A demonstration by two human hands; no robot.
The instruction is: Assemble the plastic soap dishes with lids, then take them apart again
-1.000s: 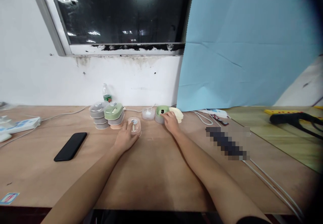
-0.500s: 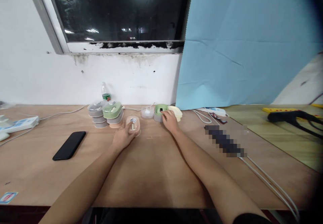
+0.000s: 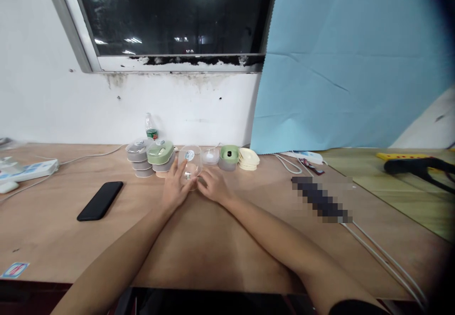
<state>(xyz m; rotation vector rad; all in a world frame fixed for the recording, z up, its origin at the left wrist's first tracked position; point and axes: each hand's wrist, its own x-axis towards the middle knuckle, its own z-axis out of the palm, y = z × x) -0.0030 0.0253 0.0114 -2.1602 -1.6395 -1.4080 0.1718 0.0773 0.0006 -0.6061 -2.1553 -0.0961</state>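
A small peach box (image 3: 192, 169) with a clear lid (image 3: 190, 154) stands between my hands, its lid tilted up at the back. My left hand (image 3: 175, 185) grips the box's left side, one finger stretched along the lid and the thumb at the front. At the front right corner, my right hand (image 3: 213, 185) has its fingers bent in against the box; the fingertips are partly hidden. Behind my right hand are a green-topped box (image 3: 229, 155) with a dark spot inside, a small clear container (image 3: 210, 156) and stacked cream trays (image 3: 249, 158).
Left of my hands stand stacked grey boxes (image 3: 138, 150) and a green-lidded stack (image 3: 160, 152), with a plastic bottle (image 3: 151, 128) behind. A black phone (image 3: 100, 201) lies front left. Power strips (image 3: 37, 170) and white cables (image 3: 384, 258) lie on the wooden table (image 3: 209, 253).
My right hand has left the green-topped box and come left to the peach box. The peach box's clear lid has swung up. My left hand stays at the box's left side.
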